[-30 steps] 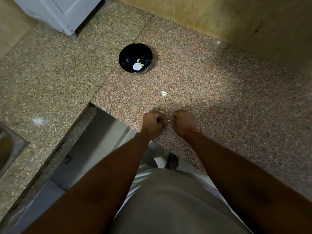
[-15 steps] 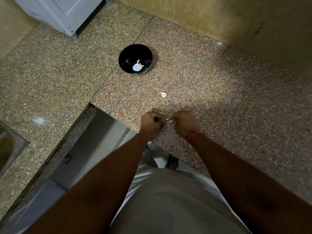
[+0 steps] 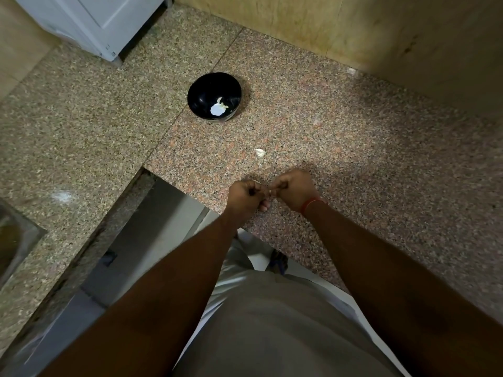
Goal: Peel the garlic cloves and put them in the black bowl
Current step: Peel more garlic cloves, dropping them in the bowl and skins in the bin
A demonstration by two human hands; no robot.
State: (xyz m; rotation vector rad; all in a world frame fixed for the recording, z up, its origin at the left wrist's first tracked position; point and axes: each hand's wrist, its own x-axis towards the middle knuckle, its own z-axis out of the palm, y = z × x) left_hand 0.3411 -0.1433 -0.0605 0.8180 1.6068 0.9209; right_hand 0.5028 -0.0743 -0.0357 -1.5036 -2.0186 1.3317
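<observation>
My left hand [image 3: 245, 197] and my right hand [image 3: 295, 190] meet just above the counter's front edge, fingers curled. Between their fingertips they pinch a small garlic clove [image 3: 268, 192], almost wholly hidden by the fingers. A red thread circles my right wrist. One loose garlic clove [image 3: 260, 152] lies on the counter a little beyond the hands. Farther back stands the black bowl [image 3: 198, 91], with a pale peeled clove [image 3: 220, 100] inside beside a bright reflection.
The granite counter [image 3: 381, 159] is L-shaped, with a floor gap at the lower left. A white appliance [image 3: 89, 20] stands at the back left, a steel sink [image 3: 13, 240] at the far left, and a beige wall [image 3: 353, 28] behind.
Both hands stay pressed together on the clove with small finger movements. The bowl and the loose clove have not moved.
</observation>
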